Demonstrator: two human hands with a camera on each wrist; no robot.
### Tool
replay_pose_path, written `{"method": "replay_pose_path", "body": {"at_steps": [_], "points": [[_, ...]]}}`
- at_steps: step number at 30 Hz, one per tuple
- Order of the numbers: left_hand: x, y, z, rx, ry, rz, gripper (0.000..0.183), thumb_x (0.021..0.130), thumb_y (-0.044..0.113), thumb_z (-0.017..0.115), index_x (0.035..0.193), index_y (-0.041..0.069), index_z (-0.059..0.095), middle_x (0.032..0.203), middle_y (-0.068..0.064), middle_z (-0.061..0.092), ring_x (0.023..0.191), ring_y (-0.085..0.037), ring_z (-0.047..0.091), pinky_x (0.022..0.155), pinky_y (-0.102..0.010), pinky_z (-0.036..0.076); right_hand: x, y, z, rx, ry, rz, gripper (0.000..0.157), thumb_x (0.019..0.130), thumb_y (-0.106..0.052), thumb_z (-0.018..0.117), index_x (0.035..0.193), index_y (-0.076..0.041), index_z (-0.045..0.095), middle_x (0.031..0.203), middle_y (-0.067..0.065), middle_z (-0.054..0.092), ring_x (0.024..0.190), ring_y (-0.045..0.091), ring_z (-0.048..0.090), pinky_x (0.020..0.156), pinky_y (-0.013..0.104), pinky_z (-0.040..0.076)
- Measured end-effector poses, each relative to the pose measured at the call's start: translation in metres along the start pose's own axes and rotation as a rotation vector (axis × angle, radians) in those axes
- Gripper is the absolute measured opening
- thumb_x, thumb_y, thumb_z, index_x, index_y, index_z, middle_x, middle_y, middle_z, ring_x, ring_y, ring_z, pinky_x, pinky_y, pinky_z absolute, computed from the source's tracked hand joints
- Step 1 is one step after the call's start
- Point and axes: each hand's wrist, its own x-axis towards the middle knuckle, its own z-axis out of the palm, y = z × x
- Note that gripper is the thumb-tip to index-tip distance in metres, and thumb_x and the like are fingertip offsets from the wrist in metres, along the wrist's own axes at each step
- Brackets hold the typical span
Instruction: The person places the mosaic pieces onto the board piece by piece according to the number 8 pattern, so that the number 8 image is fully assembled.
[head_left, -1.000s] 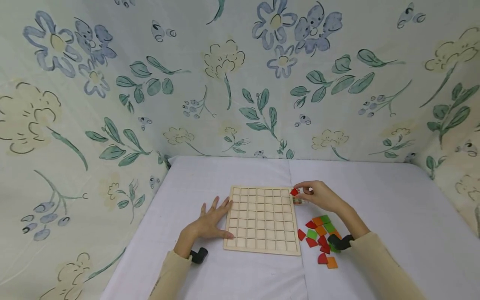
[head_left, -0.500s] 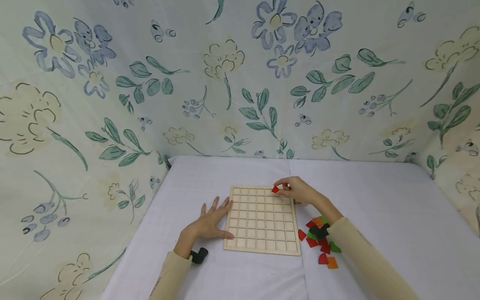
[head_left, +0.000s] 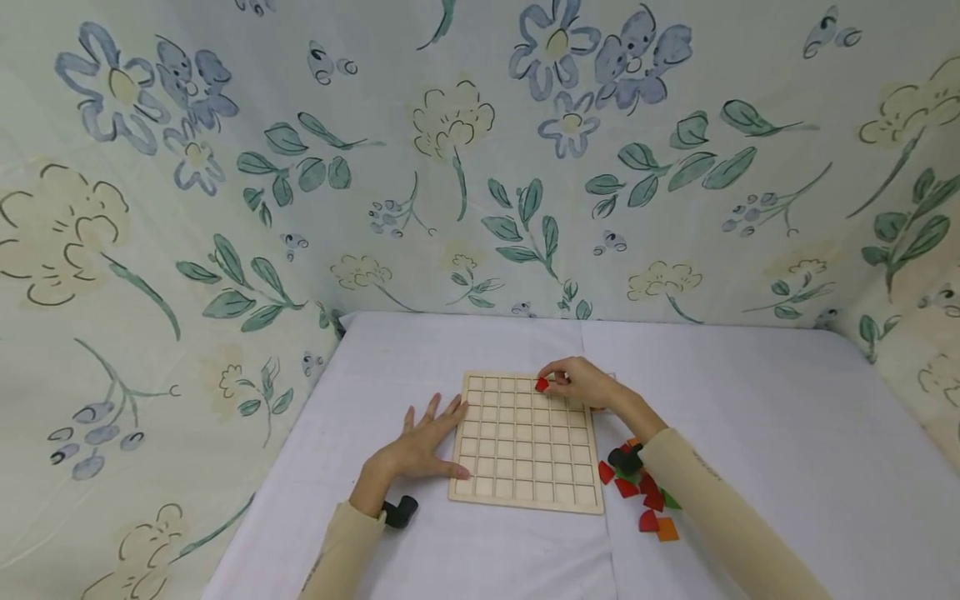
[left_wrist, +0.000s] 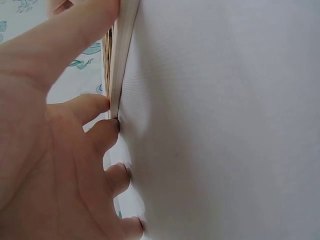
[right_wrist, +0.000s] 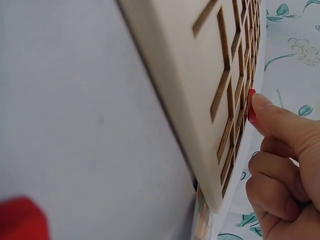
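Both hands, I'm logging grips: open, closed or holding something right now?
Left hand: open, touching the wooden board.
Right hand: holding a red piece.

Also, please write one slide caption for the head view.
Right hand pinches a flat red piece at a pale wooden grid board; left hand touches its edge.

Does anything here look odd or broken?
Nothing looks broken. Only the loose pieces look untidy: they lie jumbled at different angles right of the board, in contrast to its neat grid.
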Motion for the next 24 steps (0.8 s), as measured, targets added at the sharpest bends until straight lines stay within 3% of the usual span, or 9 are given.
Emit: {"method": "replay_pose_path", "body": {"at_steps": [11,24], "points": [[0.002,0.001,-0.002,0.0,0.003,-0.002,0.115,0.082,0.056,0.082,0.167,0.016,0.016,0.176,-0.007,0.006,0.162,-0.041,-0.009,0.123,-0.074,-0.01,0.002,0.008,0.001,-0.013,0.038,0.035,0.036,0.096,-0.014,0.075,0.131,-0.009,0.072,0.074,0.0,0.053,0.052,0.009,0.037,0.047,0.02,0.031],[0.002,-0.001,0.001,-0.007,0.007,0.002,0.115,0.082,0.055,0.082,0.167,0.016,0.017,0.176,-0.007,0.006,0.162,-0.04,-0.01,0.123,-0.074,-0.01,0.003,0.013,0.006,0.032,0.074,0.032,0.034,0.095,-0.019,0.076,0.128,-0.01,0.075,0.068,0.0,0.055,0.048,0.008,0.033,0.044,0.02,0.028]]}}
